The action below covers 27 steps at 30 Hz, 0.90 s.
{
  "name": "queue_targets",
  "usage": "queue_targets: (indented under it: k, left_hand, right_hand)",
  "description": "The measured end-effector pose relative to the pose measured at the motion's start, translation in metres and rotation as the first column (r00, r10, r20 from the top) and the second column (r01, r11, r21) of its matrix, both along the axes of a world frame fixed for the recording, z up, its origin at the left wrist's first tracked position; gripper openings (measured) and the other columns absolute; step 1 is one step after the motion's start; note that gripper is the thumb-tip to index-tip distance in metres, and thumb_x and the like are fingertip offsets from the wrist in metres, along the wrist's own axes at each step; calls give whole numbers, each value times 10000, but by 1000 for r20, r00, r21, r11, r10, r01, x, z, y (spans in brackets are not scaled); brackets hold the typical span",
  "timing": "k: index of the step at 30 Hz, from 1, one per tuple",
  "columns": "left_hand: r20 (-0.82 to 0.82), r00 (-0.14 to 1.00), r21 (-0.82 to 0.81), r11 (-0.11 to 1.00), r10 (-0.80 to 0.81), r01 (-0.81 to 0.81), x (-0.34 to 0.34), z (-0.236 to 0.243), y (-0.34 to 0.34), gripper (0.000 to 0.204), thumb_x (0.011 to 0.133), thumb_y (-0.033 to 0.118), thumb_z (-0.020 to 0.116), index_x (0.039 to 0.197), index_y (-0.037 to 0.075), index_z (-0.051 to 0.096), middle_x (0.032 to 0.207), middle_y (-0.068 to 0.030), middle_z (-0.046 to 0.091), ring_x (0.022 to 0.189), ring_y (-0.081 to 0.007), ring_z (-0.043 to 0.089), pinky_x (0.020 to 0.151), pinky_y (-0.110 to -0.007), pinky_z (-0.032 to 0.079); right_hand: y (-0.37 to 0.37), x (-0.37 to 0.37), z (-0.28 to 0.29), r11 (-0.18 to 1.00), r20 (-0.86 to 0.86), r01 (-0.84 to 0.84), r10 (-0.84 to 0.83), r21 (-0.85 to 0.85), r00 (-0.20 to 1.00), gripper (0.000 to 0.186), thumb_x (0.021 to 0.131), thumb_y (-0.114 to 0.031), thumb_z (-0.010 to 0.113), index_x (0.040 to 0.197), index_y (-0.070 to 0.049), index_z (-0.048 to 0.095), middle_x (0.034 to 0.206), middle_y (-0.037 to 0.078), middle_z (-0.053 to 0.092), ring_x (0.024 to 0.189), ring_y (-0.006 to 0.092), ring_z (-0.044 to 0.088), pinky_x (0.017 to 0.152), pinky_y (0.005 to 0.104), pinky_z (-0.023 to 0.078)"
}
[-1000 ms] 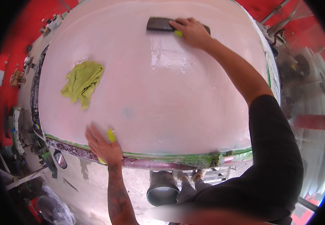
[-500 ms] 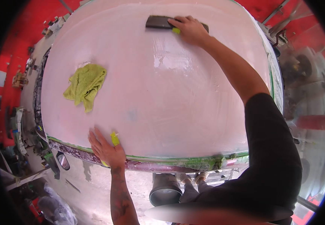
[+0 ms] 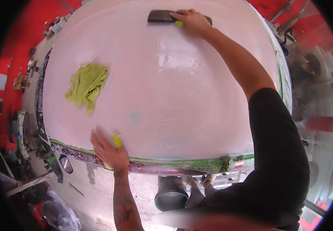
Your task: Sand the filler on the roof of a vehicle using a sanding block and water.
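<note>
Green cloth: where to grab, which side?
Probably pinch the green cloth by its bunched middle folds, from above and the near side: it lies crumpled on the pale panel, and the left hand is on that side.

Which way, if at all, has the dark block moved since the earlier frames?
Yes: the dark block moved up the picture and slightly left, relative to the green cloth.

The head camera (a fisheye) looks down from above.
</note>
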State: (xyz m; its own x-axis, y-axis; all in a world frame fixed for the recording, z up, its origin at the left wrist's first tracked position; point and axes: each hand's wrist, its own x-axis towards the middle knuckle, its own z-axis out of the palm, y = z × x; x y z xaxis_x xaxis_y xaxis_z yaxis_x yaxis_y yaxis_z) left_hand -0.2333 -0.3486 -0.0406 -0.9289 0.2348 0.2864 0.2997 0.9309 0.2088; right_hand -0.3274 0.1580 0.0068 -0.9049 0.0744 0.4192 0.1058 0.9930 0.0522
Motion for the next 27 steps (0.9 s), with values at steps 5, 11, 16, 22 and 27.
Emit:
queue_targets:
  k: [5, 11, 16, 22, 27]
  left_hand:
    - [5, 1000, -14, 1000, 10, -10, -1, -4, -14, 700, 969, 481, 482, 1517, 88, 294, 1537, -210, 296, 1425, -411, 257, 1133, -560, 221]
    - [-1, 999, -73, 996, 49, -49, 2, 3, -22, 706, 968, 501, 467, 1516, 88, 297, 1537, -208, 298, 1423, -414, 261, 1132, -557, 227]
    - [21, 1000, -3, 1000, 6, -6, -1, -3, -3, 703, 970, 505, 463, 1511, 84, 307, 1538, -203, 298, 1424, -412, 257, 1134, -551, 223]
    - [25, 999, -62, 997, 38, -37, 0, 1, -19, 701, 967, 465, 500, 1520, 89, 286, 1545, -200, 285, 1429, -407, 248, 1142, -544, 215]
    - [15, 1000, -67, 997, 24, -23, 2, 5, -12, 705, 965, 446, 514, 1526, 94, 272, 1548, -198, 277, 1435, -395, 243, 1146, -546, 214]
  right_hand:
    - [-32, -23, -4, 991, 90, 134, -132, -12, 987, 459, 901, -206, 569, 1360, -232, 555, 1361, 60, 554, 1189, 331, 539, 975, 462, 463]
    - [-81, 71, -7, 992, 90, -126, 128, -26, 988, 438, 911, -215, 578, 1346, -263, 562, 1354, 47, 548, 1225, 304, 518, 1007, 465, 438]
    - [-19, -35, 24, 991, 194, 127, -116, -49, 974, 594, 846, -83, 568, 1420, -219, 496, 1391, 64, 534, 1218, 331, 520, 1001, 434, 460]
    - [-46, 64, -20, 996, 1, -80, 80, -26, 997, 455, 895, -247, 604, 1347, -233, 561, 1344, 58, 560, 1191, 334, 539, 989, 439, 459]
    - [-25, 110, -3, 997, 100, -57, 62, -55, 993, 496, 908, -131, 600, 1384, -256, 542, 1393, 45, 526, 1211, 300, 518, 1034, 428, 444]
